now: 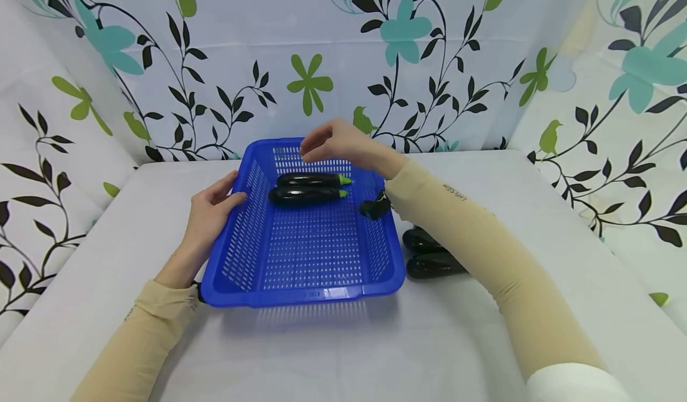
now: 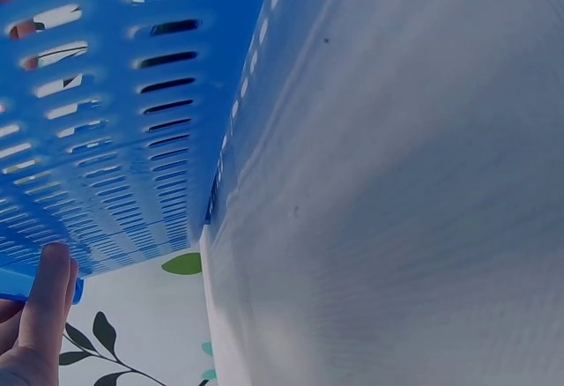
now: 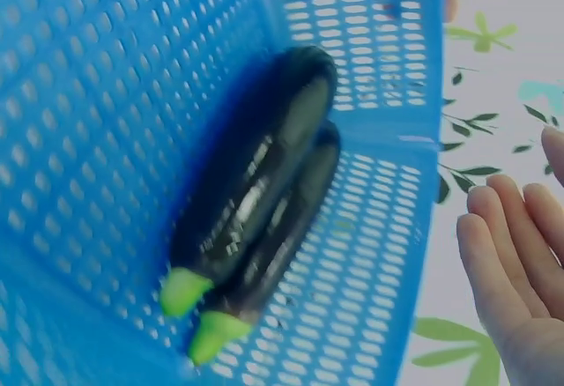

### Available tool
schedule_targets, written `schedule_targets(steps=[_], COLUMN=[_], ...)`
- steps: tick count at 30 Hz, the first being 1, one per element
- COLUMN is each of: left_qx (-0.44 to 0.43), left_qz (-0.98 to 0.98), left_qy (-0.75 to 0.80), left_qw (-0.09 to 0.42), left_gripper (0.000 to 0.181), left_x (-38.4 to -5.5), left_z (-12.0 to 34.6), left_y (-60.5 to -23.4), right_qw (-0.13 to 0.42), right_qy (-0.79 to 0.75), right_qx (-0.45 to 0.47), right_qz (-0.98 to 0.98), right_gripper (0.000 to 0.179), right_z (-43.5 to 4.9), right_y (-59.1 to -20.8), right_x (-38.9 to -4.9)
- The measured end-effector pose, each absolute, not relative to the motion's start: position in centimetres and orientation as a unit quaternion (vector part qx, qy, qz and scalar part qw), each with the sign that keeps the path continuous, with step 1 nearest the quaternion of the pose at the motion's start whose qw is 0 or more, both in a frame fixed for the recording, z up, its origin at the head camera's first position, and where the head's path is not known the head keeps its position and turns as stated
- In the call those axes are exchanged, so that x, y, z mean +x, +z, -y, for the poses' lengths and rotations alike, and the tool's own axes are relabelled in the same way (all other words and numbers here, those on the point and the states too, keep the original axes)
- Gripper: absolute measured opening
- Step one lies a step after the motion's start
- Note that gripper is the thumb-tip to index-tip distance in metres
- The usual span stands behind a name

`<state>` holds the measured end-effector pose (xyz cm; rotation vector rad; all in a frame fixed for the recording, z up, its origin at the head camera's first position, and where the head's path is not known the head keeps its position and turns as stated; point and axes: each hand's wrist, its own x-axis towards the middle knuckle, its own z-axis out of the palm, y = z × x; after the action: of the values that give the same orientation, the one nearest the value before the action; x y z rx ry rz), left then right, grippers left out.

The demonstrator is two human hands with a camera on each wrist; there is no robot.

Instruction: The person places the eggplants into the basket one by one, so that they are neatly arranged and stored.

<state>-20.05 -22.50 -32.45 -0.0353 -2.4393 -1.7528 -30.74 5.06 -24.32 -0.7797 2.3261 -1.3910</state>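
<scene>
Inside a blue plastic basket (image 1: 311,241), two dark eggplants with green stem ends lie side by side near the far wall: a farther eggplant (image 1: 308,179) and a nearer eggplant (image 1: 303,195). My left hand (image 1: 206,220) grips the basket's left rim, thumb over the top and fingers along the outer wall. Above the far part of the basket is my right hand (image 1: 338,142), its fingers loosely bent with nothing in them. The right wrist view shows both eggplants close together, and that hand (image 3: 520,271) beyond the rim.
Two more eggplants (image 1: 435,265) lie on the white table (image 1: 333,348) right of the basket, partly hidden by the right forearm. A curtain (image 1: 333,26) with leaf and flower prints hangs behind the table and along both sides. A small black device (image 1: 374,207) is on my right wrist.
</scene>
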Motion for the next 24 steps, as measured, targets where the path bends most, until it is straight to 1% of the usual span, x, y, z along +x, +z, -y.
schedule_targets(steps=[6, 13, 19, 24], left_qx=[-0.007, -0.003, 0.003, 0.012], left_qz=[0.805, 0.800, 0.791, 0.780], left_qy=[-0.589, -0.596, -0.608, -0.621], left_qw=[0.070, 0.071, 0.073, 0.078], left_gripper=[0.061, 0.061, 0.061, 0.060], left_x=[-20.1, -20.1, -20.3, -20.2], left_z=[22.4, 22.5, 22.4, 22.3], left_y=[-32.5, -32.5, -32.7, -32.6], right_qw=[0.135, 0.113, 0.099, 0.108], right_qy=[-0.528, -0.533, -0.541, -0.533], right_qx=[-0.269, -0.254, -0.219, -0.193], right_qz=[-0.794, -0.799, -0.806, -0.817], right_gripper=[0.034, 0.036, 0.035, 0.037], right_z=[-8.5, -12.9, -16.9, -19.9], right_y=[-23.4, -23.1, -24.0, -25.5], right_x=[-30.0, -28.5, -27.7, -27.4])
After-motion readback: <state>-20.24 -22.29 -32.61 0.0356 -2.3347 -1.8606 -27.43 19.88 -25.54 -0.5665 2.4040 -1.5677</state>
